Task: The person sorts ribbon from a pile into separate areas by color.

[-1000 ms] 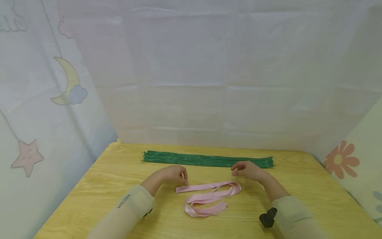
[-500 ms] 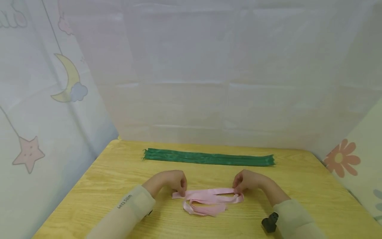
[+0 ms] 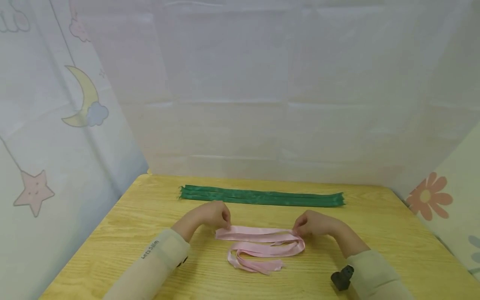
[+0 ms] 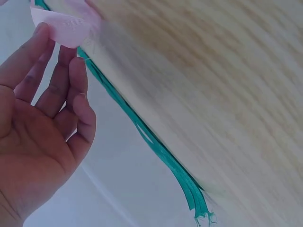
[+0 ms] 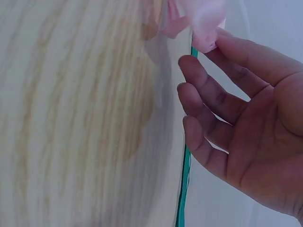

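A pink satin ribbon (image 3: 258,249) lies in back-and-forth folds on the table. My left hand (image 3: 213,214) pinches its far strand near the left end; in the left wrist view the thumb and index finger of the left hand (image 4: 45,109) hold the pink ribbon (image 4: 66,28). At the far right fold, my right hand (image 3: 316,224) pinches the ribbon between thumb and index finger. The right wrist view shows the right hand (image 5: 246,104) with its other fingers loosely bent below the pink ribbon (image 5: 208,21). Between the hands the far strand runs nearly straight.
Behind the hands, flat green ribbon strips (image 3: 262,197) with frayed ends stretch across the back of the yellow wood-grain table (image 3: 112,250). A pale sheet (image 3: 225,83) hangs behind the table. Printed curtains with a moon (image 3: 84,96) and a flower (image 3: 429,196) flank it.
Both hands have come down to the pink ribbon and taken hold of it. Its far strand has been turned and drawn out between them, then shifted slightly away from the body.
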`<control>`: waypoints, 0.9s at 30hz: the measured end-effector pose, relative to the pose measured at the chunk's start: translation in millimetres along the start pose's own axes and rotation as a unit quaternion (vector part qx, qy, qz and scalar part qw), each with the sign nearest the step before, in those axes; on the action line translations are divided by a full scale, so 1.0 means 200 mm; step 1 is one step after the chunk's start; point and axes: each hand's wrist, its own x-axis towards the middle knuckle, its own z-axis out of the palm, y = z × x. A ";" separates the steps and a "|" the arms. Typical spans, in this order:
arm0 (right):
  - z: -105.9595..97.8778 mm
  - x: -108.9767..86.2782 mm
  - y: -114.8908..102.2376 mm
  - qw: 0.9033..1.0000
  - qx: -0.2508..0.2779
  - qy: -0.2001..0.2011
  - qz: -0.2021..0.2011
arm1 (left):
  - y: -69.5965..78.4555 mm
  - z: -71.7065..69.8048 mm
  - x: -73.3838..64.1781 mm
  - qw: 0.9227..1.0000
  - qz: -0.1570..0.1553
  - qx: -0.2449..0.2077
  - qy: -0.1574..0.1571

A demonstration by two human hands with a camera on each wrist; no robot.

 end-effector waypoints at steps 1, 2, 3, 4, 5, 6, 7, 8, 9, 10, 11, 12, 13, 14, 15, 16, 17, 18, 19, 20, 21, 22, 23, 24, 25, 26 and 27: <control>-0.01 0.00 0.00 1.000 0.002 0.002 -0.003 | 0.00 -0.01 0.00 1.000 0.004 -0.005 0.003; -0.01 0.00 -0.01 1.000 0.009 0.001 -0.006 | -0.01 -0.01 0.00 1.000 0.011 -0.015 0.004; -0.01 0.00 -0.01 1.000 0.014 0.000 -0.007 | -0.01 -0.02 0.00 0.999 0.018 -0.031 0.004; -0.02 0.00 -0.01 1.000 0.025 -0.003 -0.009 | -0.01 -0.03 0.00 0.998 0.027 -0.051 0.004; -0.02 0.00 -0.02 0.999 0.038 -0.007 -0.010 | -0.02 -0.03 0.01 0.997 0.036 -0.071 0.004; -0.02 0.00 -0.03 0.999 0.050 -0.009 -0.012 | -0.01 -0.04 0.00 0.994 0.044 -0.096 0.004; -0.02 0.00 -0.03 0.998 0.066 -0.012 -0.015 | -0.01 -0.05 0.00 0.992 0.053 -0.118 0.003; -0.02 0.00 -0.04 0.997 0.080 -0.014 -0.017 | -0.01 -0.06 0.00 0.989 0.058 -0.139 0.002; -0.02 0.00 -0.05 0.995 0.092 -0.014 -0.021 | -0.01 -0.07 0.00 0.986 0.061 -0.157 0.003; -0.02 0.00 -0.06 0.994 0.104 -0.016 -0.030 | 0.00 -0.08 0.00 0.983 0.065 -0.170 0.004; -0.02 0.00 -0.07 0.993 0.113 -0.016 -0.038 | 0.00 -0.09 -0.01 0.981 0.066 -0.182 0.004; -0.03 0.00 -0.07 0.991 0.122 -0.018 -0.050 | 0.00 -0.10 -0.01 0.978 0.067 -0.197 0.004; -0.03 0.00 -0.08 0.989 0.134 -0.022 -0.063 | 0.00 -0.11 -0.02 0.975 0.069 -0.211 0.005; -0.03 0.00 -0.08 0.986 0.145 -0.026 -0.076 | 0.01 -0.12 -0.02 0.972 0.071 -0.223 0.007; -0.03 0.00 -0.08 0.983 0.156 -0.032 -0.089 | 0.01 -0.13 -0.03 0.969 0.074 -0.233 0.010; -0.04 0.00 -0.09 0.981 0.165 -0.038 -0.100 | 0.01 -0.14 -0.03 0.967 0.076 -0.244 0.013; -0.04 0.00 -0.09 0.978 0.173 -0.042 -0.107 | 0.01 -0.15 -0.04 0.964 0.076 -0.253 0.016; -0.04 0.00 -0.08 0.976 0.180 -0.047 -0.113 | 0.01 -0.16 -0.05 0.963 0.077 -0.257 0.022; -0.04 0.00 -0.08 0.974 0.185 -0.052 -0.117 | 0.00 -0.17 -0.05 0.962 0.076 -0.262 0.027; -0.05 0.00 -0.07 0.974 0.186 -0.055 -0.118 | 0.00 -0.18 -0.06 0.961 0.073 -0.263 0.033; -0.05 -0.01 -0.07 0.974 0.186 -0.058 -0.116 | -0.01 -0.19 -0.07 0.961 0.070 -0.265 0.038; -0.05 -0.01 -0.07 0.974 0.187 -0.061 -0.112 | -0.01 -0.20 -0.07 0.960 0.067 -0.268 0.043; -0.05 -0.02 -0.06 0.974 0.188 -0.065 -0.106 | -0.02 -0.21 -0.08 0.959 0.065 -0.270 0.047; -0.06 -0.02 -0.06 0.975 0.188 -0.068 -0.100 | -0.03 -0.22 -0.08 0.959 0.063 -0.272 0.052; -0.06 -0.03 -0.06 0.975 0.187 -0.070 -0.093 | -0.04 -0.23 -0.08 0.958 0.061 -0.274 0.056; -0.06 -0.04 -0.06 0.977 0.185 -0.071 -0.085 | -0.04 -0.23 -0.09 0.957 0.060 -0.276 0.062; -0.06 -0.04 -0.06 0.978 0.183 -0.071 -0.077 | -0.05 -0.24 -0.09 0.956 0.061 -0.278 0.068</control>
